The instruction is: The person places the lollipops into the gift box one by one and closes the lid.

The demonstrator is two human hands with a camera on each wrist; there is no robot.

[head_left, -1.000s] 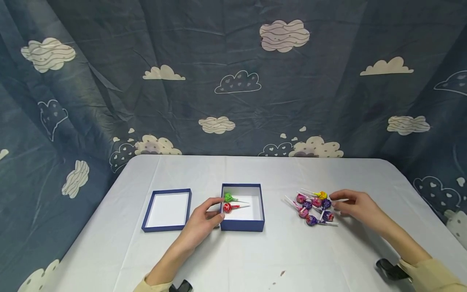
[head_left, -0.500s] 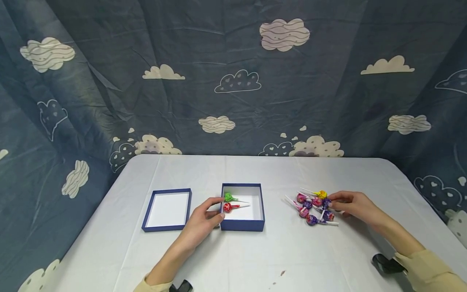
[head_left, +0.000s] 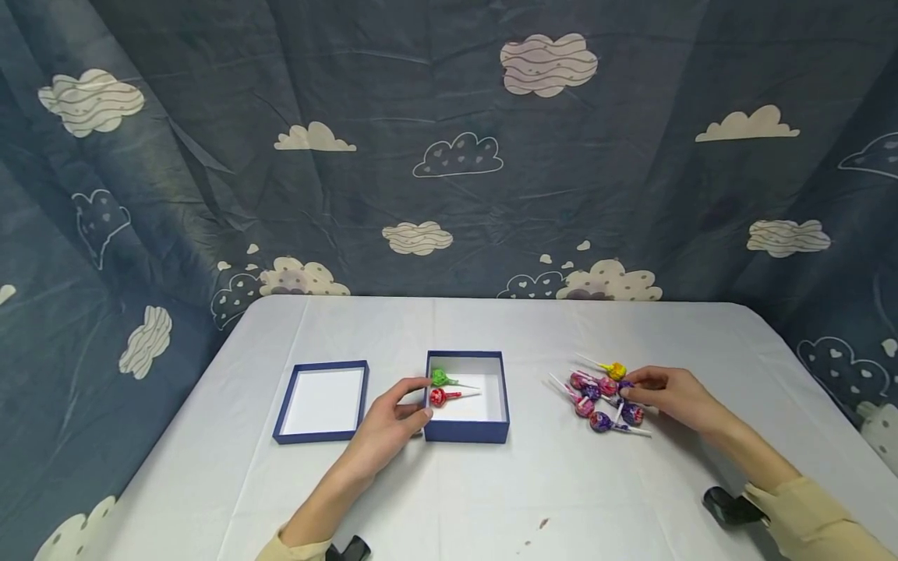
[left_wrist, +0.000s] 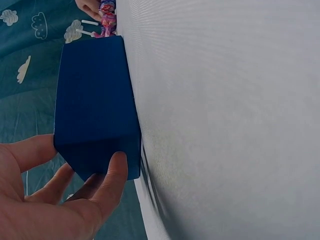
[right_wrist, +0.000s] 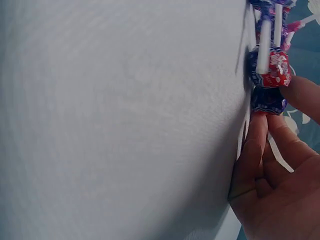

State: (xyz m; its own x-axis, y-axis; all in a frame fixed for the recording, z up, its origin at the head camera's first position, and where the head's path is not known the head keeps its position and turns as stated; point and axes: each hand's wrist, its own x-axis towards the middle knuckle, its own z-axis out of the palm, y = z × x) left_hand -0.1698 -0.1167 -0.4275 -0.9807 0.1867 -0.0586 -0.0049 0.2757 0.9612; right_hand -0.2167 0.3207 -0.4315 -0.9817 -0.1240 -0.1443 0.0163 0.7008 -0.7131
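In the head view my left hand (head_left: 391,417) holds the left side of an open blue box (head_left: 466,432) with a white inside. In the left wrist view, thumb and fingers spread around the near end of this box (left_wrist: 97,95). A green lollipop (head_left: 440,379) and a red lollipop (head_left: 438,397) lie inside, sticks pointing right. At the right, my right hand (head_left: 672,397) pinches a purple-wrapped lollipop (right_wrist: 270,101) at the pile's right edge. Beside it lie a yellow lollipop (head_left: 616,370), a pink lollipop (head_left: 584,407) and several purple and pink ones.
A blue-rimmed lid (head_left: 321,438) lies white side up left of the box. White cloth (head_left: 491,499) covers the table, with small brown marks near the front. Behind hangs a dark blue curtain (head_left: 449,86) with clouds. Black straps (head_left: 730,506) sit at the wrists.
My right hand has moved left into the pile and taken hold of the purple lollipop. The yellow one has shifted slightly. My left hand and the box stay put.
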